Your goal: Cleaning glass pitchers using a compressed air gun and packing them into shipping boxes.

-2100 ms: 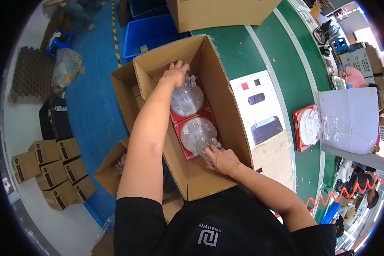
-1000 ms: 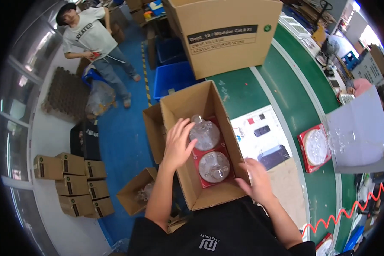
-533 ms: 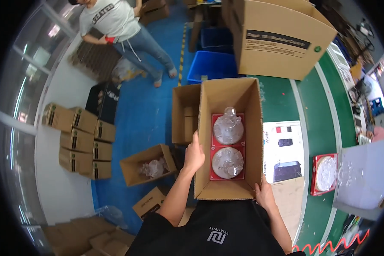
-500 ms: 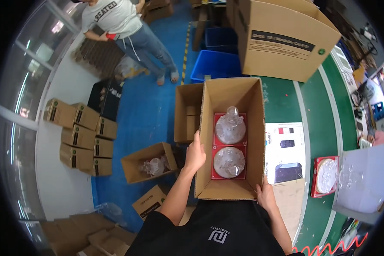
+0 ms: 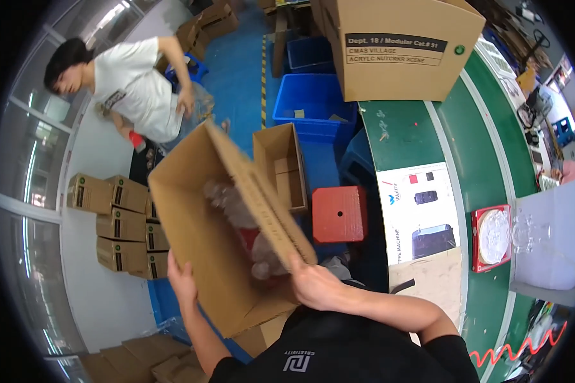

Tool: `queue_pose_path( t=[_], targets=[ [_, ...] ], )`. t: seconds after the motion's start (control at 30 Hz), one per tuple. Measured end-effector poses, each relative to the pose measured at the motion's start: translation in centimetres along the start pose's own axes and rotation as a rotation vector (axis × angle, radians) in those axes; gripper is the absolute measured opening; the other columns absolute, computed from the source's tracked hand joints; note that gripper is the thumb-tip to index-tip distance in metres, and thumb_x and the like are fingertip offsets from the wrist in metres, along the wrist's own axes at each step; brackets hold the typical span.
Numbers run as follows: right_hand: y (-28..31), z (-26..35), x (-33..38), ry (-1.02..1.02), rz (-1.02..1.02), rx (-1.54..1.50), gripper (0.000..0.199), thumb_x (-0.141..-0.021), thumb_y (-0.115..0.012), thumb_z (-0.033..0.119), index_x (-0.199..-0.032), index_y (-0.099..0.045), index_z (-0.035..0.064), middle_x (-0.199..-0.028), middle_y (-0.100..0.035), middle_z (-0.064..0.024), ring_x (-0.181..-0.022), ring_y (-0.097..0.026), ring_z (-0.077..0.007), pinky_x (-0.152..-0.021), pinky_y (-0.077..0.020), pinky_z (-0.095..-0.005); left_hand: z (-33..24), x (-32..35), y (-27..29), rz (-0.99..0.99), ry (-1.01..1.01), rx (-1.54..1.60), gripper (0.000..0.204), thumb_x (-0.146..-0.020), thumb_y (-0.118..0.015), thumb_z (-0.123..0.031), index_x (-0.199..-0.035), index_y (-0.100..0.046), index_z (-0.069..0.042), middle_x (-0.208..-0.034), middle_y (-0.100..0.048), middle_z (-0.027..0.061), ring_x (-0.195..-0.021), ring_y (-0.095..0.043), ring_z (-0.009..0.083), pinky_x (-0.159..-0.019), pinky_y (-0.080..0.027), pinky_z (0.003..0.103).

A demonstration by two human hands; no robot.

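Hands, left (image 5: 180,281) and right (image 5: 316,287), grip opposite edges of a tilted brown carton (image 5: 217,236) holding red-backed clear packs (image 5: 249,239).

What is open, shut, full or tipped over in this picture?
Open cardboard box: tilted, lifted off the table, clear-wrapped items inside.
Left hand: gripping the box's left wall.
Right hand: gripping the box's right wall.
Big labelled box: upright on the table.
Blue bin: open, almost empty.
Red stool: upright.
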State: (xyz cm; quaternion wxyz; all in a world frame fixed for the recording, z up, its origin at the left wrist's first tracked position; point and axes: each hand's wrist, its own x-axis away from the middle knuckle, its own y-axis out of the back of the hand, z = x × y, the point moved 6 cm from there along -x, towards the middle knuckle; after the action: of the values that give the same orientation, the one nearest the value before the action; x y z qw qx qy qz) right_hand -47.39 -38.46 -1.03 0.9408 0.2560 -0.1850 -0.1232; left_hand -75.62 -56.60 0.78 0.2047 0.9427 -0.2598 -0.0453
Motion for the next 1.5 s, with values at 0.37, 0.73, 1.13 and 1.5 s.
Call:
queue_pose_path(
  t=[0.37, 0.73, 1.13, 1.5],
  targets=[
    [-13.3, -1.6, -10.8, 0.385, 0.150, -0.176, 0.049, -0.094, -0.056, 0.041, -0.125, -0.054, 0.0040, -0.109, -0.065, -0.0211, -0.106, -0.060, -0.0414, -0.089, -0.0483, -0.0481, 21.2, 2.1, 17.2, -0.279, 0.077, -0.185, 0.059, -0.079, -0.042, 0.017, -0.137, -0.040, 0.005, -0.136, -0.053, 0.0163, -0.122, -0.053, 0.0273, -0.102, -0.042, 0.035],
    [2.4, -29.0, 5.3, -0.447, -0.481, -0.226, 0.030, -0.090, -0.059, 0.025, -0.107, -0.066, 0.0008, -0.104, -0.066, -0.0210, -0.099, -0.064, -0.0361, -0.087, -0.0501, -0.0424, 5.5, -1.7, 10.7, -0.515, -0.231, -0.944, 0.044, -0.089, -0.051, 0.002, -0.133, -0.044, 0.004, -0.128, -0.052, 0.0202, -0.122, -0.049, 0.0303, -0.106, -0.036, 0.040],
    [6.2, -31.8, 3.9, -0.553, -0.884, 0.433, 0.062, -0.085, -0.068, 0.028, -0.135, -0.043, 0.0016, -0.145, -0.039, -0.0187, -0.142, -0.029, -0.0346, -0.116, -0.0197, -0.0568, 20.5, -15.7, -44.2, 1.075, 0.039, -1.125, 0.056, -0.082, -0.062, -0.037, -0.119, -0.060, 0.006, -0.123, -0.059, 0.0290, -0.118, -0.056, 0.0408, -0.099, -0.045, 0.043],
    [9.1, -36.7, 3.3, -0.493, -0.866, 0.411, 0.055, -0.086, -0.065, 0.040, -0.127, -0.055, 0.0053, -0.146, -0.043, -0.0132, -0.140, -0.037, -0.0273, -0.116, -0.0232, -0.0510, 42.5, -23.0, -52.8, 0.681, 0.860, -0.042, 0.063, -0.096, -0.057, -0.032, -0.145, -0.034, 0.001, -0.136, -0.049, 0.0216, -0.118, -0.053, 0.0349, -0.098, -0.047, 0.050]
  ],
)
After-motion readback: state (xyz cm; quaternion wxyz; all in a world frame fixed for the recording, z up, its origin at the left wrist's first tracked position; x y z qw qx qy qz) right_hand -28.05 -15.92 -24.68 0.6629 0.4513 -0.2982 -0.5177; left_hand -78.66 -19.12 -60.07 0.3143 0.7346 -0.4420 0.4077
